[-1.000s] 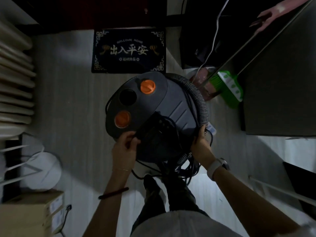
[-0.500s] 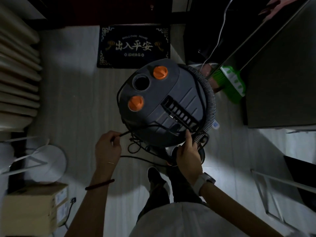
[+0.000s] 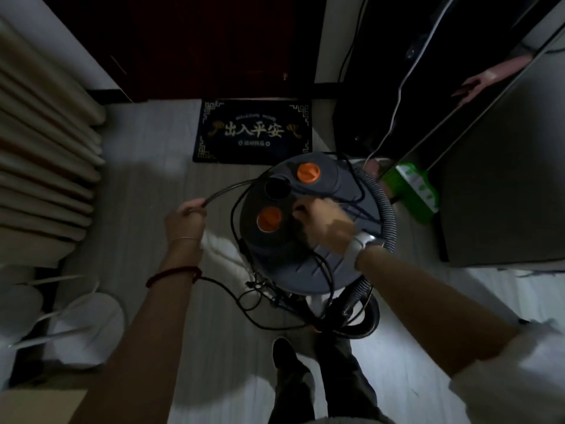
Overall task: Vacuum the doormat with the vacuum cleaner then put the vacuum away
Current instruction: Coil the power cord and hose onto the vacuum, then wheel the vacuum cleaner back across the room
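The left hand (image 3: 185,215) is closed in a fist around a black power cord (image 3: 232,188), which arcs from the fist up and across to the vacuum cleaner. A thin bangle and a dark red string bracelet (image 3: 174,273) circle that wrist and forearm. The right hand (image 3: 321,221) rests on top of the vacuum cleaner (image 3: 305,240), just right of the left hand; it is blurred, with fingers curled downward, and whether it grips anything cannot be told. A white watch (image 3: 360,244) sits on its wrist.

The vacuum cleaner is a round grey canister seen from above, with two orange caps and one dark open port under and beside the right hand. A ribbed grey hose (image 3: 385,209) wraps its far right edge, beyond the right hand. More cord lies in loose loops on the pale floor (image 3: 137,209) below both hands, near the person's dark shoes.

The doormat (image 3: 253,131), dark with gold lettering, lies flat on the floor ahead of both hands, just past the canister, against a dark door. A green broom head (image 3: 412,191) stands to the right of the right hand. A white fan base (image 3: 88,328) sits low to the left of the left forearm.
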